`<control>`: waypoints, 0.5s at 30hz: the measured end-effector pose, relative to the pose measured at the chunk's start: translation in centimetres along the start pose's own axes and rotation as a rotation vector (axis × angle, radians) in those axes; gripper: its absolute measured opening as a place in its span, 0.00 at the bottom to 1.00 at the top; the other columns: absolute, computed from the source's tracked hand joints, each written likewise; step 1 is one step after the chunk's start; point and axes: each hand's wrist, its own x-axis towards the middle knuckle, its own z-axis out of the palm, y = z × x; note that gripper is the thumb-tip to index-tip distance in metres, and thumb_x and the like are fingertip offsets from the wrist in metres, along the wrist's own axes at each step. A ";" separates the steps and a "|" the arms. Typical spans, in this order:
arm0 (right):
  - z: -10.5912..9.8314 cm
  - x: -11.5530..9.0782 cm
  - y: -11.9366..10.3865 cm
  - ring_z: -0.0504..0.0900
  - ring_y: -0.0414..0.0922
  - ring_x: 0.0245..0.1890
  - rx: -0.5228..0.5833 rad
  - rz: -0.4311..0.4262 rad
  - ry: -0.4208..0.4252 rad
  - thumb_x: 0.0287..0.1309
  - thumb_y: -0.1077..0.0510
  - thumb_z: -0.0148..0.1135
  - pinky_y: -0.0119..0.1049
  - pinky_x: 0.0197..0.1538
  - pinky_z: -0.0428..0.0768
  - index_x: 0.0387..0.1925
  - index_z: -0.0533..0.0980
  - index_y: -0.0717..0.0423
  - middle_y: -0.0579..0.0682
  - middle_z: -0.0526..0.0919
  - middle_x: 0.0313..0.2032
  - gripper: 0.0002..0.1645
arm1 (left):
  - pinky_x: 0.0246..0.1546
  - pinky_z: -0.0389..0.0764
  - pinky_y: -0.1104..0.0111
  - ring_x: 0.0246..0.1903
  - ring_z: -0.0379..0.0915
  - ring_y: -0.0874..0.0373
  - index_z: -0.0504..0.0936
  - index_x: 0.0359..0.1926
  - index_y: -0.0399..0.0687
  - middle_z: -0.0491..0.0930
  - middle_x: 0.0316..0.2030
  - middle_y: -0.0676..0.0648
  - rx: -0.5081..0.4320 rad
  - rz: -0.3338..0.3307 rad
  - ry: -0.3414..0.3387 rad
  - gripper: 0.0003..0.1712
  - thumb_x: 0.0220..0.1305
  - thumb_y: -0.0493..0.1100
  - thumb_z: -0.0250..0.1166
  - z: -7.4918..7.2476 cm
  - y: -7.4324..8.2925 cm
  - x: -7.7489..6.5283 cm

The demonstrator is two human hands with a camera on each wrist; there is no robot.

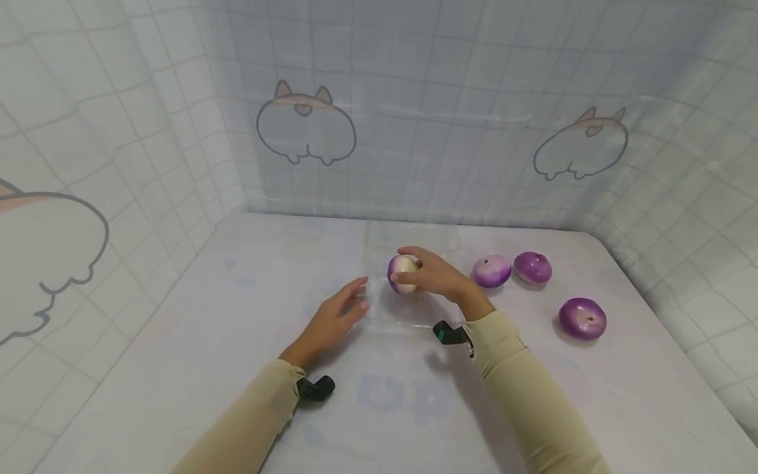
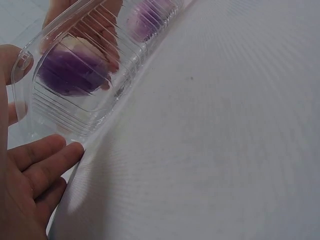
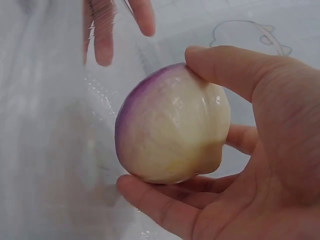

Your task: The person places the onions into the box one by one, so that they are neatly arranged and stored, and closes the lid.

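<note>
Right hand: fingers curled and clamped on a purple-and-white bulb, thumb on one side, the other fingers against the opposite side. The bulb lies between the fingertips, ahead of the palm; its pale part faces the palm, its purple part points left, away from it.

Position of held bulb: over a clear plastic container, near the middle of the tabletop. From the left wrist it shows through the container's ribbed wall (whether it touches the bottom, cannot tell).

Left hand: at the left side of the container, fingers loosely extended and partly apart, holding nothing clamped. Fingertips are right at the container's edge; firm contact cannot be confirmed. The held bulb is to the right of these fingers, apart from them.

Right of the container, on the tabletop: a paler purple bulb close by, a darker bulb just right of it, and a deep purple bulb farther right and nearer.

Surroundings: beige sleeves, a dark device at each wrist; grid-patterned sheeting with cartoon animals behind.
</note>
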 end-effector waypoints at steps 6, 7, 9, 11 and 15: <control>0.6 0.2 0.1 0.79 0.50 0.47 -0.001 -0.017 -0.014 0.58 0.48 0.73 0.50 0.49 0.83 0.72 0.66 0.49 0.57 0.79 0.51 0.43 | 0.65 0.69 0.50 0.64 0.70 0.50 0.63 0.75 0.49 0.73 0.65 0.42 0.000 0.000 -0.002 0.32 0.75 0.50 0.58 0.0 0.2 -0.1; 0.7 0.2 0.1 0.79 0.49 0.47 -0.005 -0.021 -0.017 0.57 0.48 0.73 0.50 0.49 0.83 0.72 0.66 0.50 0.56 0.79 0.51 0.44 | 0.64 0.69 0.50 0.64 0.70 0.50 0.64 0.75 0.49 0.73 0.65 0.42 0.000 0.003 -0.001 0.32 0.75 0.50 0.58 0.0 0.2 -0.1; 0.8 0.3 0.1 0.79 0.49 0.47 -0.018 -0.027 -0.020 0.57 0.47 0.73 0.49 0.49 0.83 0.72 0.66 0.51 0.56 0.79 0.51 0.45 | 0.64 0.70 0.50 0.64 0.70 0.50 0.64 0.75 0.48 0.73 0.66 0.42 -0.001 0.011 0.002 0.32 0.75 0.49 0.59 0.0 0.2 -0.1; 0.9 0.3 0.0 0.79 0.49 0.48 -0.031 -0.030 -0.022 0.57 0.47 0.73 0.48 0.49 0.83 0.73 0.65 0.51 0.56 0.79 0.52 0.45 | 0.63 0.70 0.50 0.64 0.70 0.50 0.64 0.75 0.47 0.72 0.66 0.42 -0.002 0.021 0.005 0.32 0.75 0.48 0.59 0.1 0.1 0.0; 1.0 0.4 -0.1 0.78 0.49 0.51 -0.059 -0.039 -0.018 0.60 0.48 0.69 0.43 0.48 0.83 0.74 0.64 0.53 0.57 0.77 0.55 0.44 | 0.64 0.70 0.51 0.63 0.71 0.50 0.64 0.75 0.47 0.73 0.66 0.42 0.001 0.021 0.006 0.32 0.75 0.48 0.59 0.1 0.1 0.0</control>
